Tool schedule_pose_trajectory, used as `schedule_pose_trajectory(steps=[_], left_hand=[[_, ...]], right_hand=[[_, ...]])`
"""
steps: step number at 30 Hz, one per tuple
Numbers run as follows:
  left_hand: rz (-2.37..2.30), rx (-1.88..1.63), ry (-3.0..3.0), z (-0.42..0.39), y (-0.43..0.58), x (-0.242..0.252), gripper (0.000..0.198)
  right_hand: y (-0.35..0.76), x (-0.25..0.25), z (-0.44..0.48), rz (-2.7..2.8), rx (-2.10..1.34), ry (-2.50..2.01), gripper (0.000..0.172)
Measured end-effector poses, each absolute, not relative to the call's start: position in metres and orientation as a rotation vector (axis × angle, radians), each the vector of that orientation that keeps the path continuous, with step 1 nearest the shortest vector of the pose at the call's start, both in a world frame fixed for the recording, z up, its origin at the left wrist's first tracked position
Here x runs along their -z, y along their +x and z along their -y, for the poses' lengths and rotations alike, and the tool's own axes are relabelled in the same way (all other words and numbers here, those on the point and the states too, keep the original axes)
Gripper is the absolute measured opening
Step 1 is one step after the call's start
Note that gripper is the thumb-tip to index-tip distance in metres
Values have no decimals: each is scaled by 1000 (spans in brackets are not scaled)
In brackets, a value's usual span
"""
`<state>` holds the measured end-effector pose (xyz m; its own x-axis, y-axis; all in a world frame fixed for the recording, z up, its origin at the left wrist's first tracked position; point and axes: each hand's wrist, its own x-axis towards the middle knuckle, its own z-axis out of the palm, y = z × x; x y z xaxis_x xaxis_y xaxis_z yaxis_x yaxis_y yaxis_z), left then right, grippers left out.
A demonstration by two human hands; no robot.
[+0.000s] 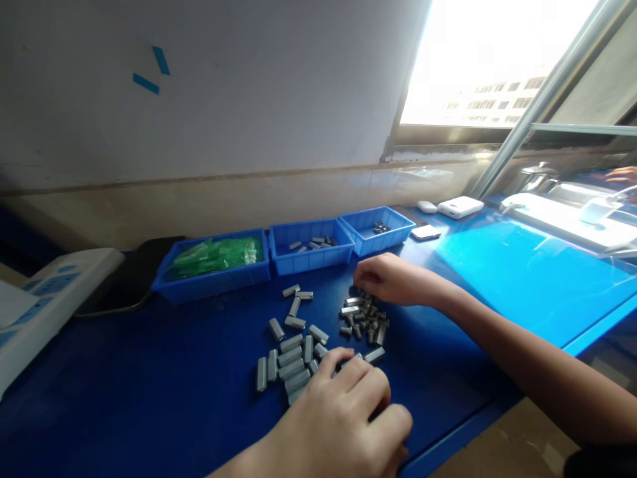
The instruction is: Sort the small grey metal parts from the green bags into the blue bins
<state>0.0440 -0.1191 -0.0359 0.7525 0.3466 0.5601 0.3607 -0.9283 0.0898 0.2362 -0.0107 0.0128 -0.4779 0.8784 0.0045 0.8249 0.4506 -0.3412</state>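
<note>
My left hand (346,415) is over the near edge of a loose pile of grey metal hex standoffs (290,356). Its fingers curl downward, and whatever they may hold is hidden beneath them. Farther back, my right hand (381,277) is closed in a pinch at the far side of a small heap of metal screws (365,324). I cannot make out what sits between its fingertips. A few standoffs (352,302) lie among these screws, and several others are scattered toward the bins.
Against the wall stand three blue bins: one with green plastic packets (213,255), one with some standoffs (313,259), one with small dark parts (375,236). A power strip (54,292) and black phone-like slab (132,279) are left; white devices (460,207) lie right. Another person's hand (622,174) shows far right.
</note>
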Motion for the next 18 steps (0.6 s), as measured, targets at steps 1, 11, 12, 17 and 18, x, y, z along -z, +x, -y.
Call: schedule_pose_trajectory(steps=[1, 11, 12, 17, 18], left_hand=[[591, 922, -2918, 119, 44, 36, 10], [605, 906, -2950, 120, 44, 35, 5], [606, 884, -2956, 120, 44, 35, 5], [601, 795, -2998, 119, 44, 31, 10], [620, 787, -3004, 120, 44, 30, 11]], right_hand=[[235, -12, 10, 2500, -481, -1479, 16], [233, -17, 11, 2242, -361, -1285, 14], [237, -22, 10, 2139, -265, -1237, 14], [262, -41, -4, 1669, 341, -1158, 23], [265, -40, -6, 1748, 366, -1207, 25]])
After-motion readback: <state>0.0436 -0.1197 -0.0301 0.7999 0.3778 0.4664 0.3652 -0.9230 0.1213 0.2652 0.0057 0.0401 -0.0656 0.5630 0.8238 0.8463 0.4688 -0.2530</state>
